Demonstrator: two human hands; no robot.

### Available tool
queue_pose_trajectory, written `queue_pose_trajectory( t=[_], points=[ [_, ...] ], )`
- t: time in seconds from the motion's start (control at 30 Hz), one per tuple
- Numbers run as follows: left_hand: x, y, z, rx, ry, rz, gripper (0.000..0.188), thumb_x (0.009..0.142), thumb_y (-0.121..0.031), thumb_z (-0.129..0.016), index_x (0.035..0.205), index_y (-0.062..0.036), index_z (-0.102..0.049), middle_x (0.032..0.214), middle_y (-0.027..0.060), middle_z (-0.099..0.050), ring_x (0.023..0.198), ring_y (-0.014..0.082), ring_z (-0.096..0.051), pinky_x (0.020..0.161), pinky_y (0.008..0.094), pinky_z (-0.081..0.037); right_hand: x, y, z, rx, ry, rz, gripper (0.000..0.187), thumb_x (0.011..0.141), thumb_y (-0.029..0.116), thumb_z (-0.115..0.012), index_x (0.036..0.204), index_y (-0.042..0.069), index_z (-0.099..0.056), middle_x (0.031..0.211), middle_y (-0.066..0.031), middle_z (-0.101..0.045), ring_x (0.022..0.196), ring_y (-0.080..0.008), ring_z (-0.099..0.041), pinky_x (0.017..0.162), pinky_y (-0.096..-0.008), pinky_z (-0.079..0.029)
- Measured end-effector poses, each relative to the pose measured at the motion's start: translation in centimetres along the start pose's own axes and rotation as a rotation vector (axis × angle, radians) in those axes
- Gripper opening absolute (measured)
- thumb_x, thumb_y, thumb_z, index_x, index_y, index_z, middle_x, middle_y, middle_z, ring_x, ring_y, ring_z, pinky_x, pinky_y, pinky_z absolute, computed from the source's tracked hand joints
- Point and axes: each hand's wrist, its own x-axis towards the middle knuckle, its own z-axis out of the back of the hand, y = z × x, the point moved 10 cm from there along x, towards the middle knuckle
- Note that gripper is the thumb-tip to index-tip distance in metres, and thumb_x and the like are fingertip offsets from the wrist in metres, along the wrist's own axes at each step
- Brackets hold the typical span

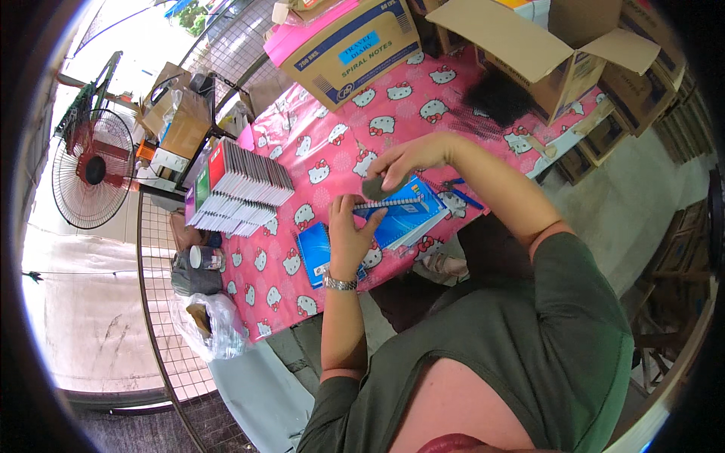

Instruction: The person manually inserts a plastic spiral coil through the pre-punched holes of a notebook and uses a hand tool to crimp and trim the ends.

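Note:
My left hand, with a metal watch on its wrist, grips the left end of a blue spiral notebook at its coil, thumb on the cover. My right hand is closed around a dark grey-green, rounded lump, held just above the coil; its kind is unclear. Under that notebook lies a stack of blue notebooks. More blue spiral notebooks lie to the left, partly behind my left wrist. A blue-handled tool, seemingly pliers, lies right of the stack.
Stacked spiral notebooks stand at the left on the pink patterned tablecloth. Cardboard boxes sit at the back, with an open carton at the right. A dark bristly heap lies near it. A fan stands far left.

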Motion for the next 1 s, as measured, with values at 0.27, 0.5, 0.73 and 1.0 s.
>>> queue_pose_trajectory(
  t=[0.27, 0.5, 0.73, 1.0],
  points=[
    [-0.7, 5.1, -2.1, -0.509, 0.002, 0.215, 0.027, 0.083, 0.0, -0.077, 0.101, -0.0009, -0.057, 0.09, 0.0008, -0.062, 0.075, 0.0046, -0.055, 0.064, 0.0207, -0.045, 1.8, -0.2, -0.3, -0.243, 0.053, -0.024, 0.04, 0.087, 0.039, -0.069, 0.106, 0.004, -0.068, 0.095, -0.0006, -0.065, 0.093, -0.0099, -0.057, 0.083, -0.0281, -0.043],
    [-0.7, 4.6, -1.4, -0.473, -0.031, 0.317, 0.02, 0.086, -0.001, -0.075, 0.1, 0.0011, -0.06, 0.086, 0.0043, -0.066, 0.071, 0.0085, -0.062, 0.066, 0.0218, -0.051, -0.7, -8.6, 8.4, -0.465, -0.366, -0.309, 0.059, 0.078, 0.048, -0.076, 0.122, 0.01, -0.065, 0.122, -0.0099, -0.062, 0.111, -0.024, -0.058, 0.096, -0.0369, -0.046],
    [-2.5, 6.2, -1.9, -0.741, -0.234, 0.341, 0.023, 0.092, -0.006, -0.069, 0.11, 0.0057, -0.062, 0.083, 0.0044, -0.066, 0.071, 0.0113, -0.067, 0.061, 0.0215, -0.05, -14.1, -13.8, 5.6, -1.08, -1.204, -0.185, 0.082, 0.081, 0.039, -0.074, 0.149, 0.013, -0.037, 0.144, -0.0153, -0.047, 0.128, -0.0418, -0.045, 0.106, -0.0516, -0.039],
    [-3.1, 5.3, -1.4, -0.573, -0.288, 0.291, 0.018, 0.091, -0.01, -0.072, 0.1, 0.0044, -0.068, 0.082, 0.0052, -0.068, 0.067, 0.0114, -0.068, 0.059, 0.0232, -0.05, -18.2, -15.8, 0.9, -0.772, -1.149, -0.365, 0.065, 0.077, 0.024, -0.075, 0.136, 0.008, -0.054, 0.134, -0.0168, -0.053, 0.124, -0.0374, -0.048, 0.106, -0.0492, -0.038]
  ],
)
